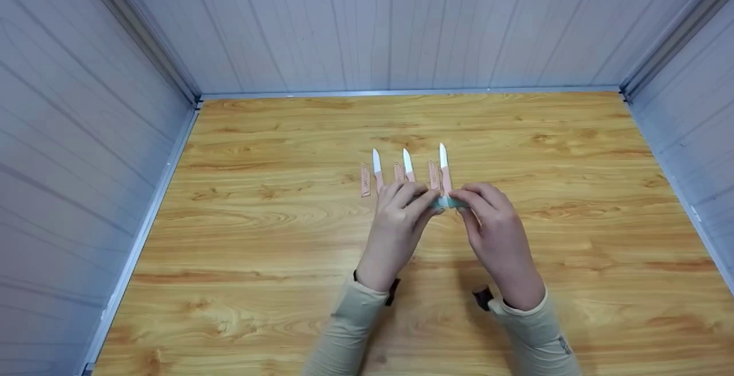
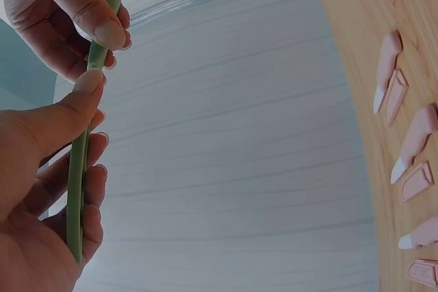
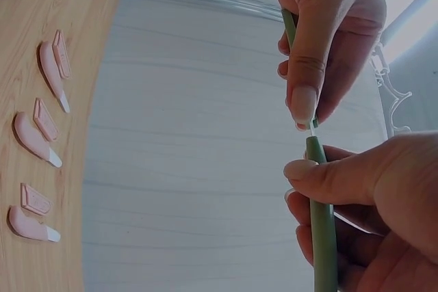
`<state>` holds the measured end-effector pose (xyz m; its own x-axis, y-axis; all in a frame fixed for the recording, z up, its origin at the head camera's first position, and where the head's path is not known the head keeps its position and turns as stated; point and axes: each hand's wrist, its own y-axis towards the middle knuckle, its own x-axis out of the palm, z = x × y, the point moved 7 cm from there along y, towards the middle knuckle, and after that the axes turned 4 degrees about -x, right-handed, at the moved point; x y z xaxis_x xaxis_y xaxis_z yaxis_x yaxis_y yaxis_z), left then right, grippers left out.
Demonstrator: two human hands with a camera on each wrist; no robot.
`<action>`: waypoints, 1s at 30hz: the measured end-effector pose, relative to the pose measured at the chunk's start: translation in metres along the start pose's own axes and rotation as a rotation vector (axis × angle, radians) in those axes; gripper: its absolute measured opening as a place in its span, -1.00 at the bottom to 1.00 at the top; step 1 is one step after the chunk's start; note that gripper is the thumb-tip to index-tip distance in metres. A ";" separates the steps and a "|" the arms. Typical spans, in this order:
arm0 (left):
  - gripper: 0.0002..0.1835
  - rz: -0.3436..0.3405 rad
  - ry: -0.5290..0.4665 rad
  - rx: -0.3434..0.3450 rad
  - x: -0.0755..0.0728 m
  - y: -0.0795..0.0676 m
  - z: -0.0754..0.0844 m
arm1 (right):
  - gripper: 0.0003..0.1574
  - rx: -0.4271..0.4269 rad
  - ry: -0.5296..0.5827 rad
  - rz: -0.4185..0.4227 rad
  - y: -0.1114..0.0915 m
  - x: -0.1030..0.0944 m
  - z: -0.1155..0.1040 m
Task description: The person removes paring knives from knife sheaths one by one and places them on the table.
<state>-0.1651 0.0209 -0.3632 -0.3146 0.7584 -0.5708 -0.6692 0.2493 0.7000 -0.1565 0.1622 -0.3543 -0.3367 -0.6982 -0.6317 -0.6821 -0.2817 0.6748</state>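
Note:
My left hand (image 1: pixel 398 215) grips a green knife sheath (image 2: pixel 76 189), its thumb along one side and its fingers along the other. My right hand (image 1: pixel 496 224) holds a green-handled knife (image 3: pixel 323 230) by the handle. Handle and sheath are in line end to end, with a short stretch of white blade (image 3: pixel 313 130) showing between them; the rest of the blade is hidden in the sheath and behind the left fingers. Both hands are raised above the table, fingertips close together.
Beyond the hands, three pink-handled knives with white blades, such as the right one (image 1: pixel 445 176), lie in a row on the wooden table (image 1: pixel 275 238). A pink sheath (image 1: pixel 365 181) lies beside each. Pale panel walls (image 1: pixel 367 26) enclose the back and sides.

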 end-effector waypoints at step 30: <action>-0.75 0.004 -0.017 -0.023 -0.002 0.001 -0.001 | -0.66 0.017 0.011 -0.013 0.000 -0.002 0.003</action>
<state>-0.1661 0.0187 -0.3618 -0.3060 0.7694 -0.5607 -0.6832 0.2327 0.6922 -0.1575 0.1655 -0.3543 -0.3205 -0.7021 -0.6358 -0.6970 -0.2798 0.6603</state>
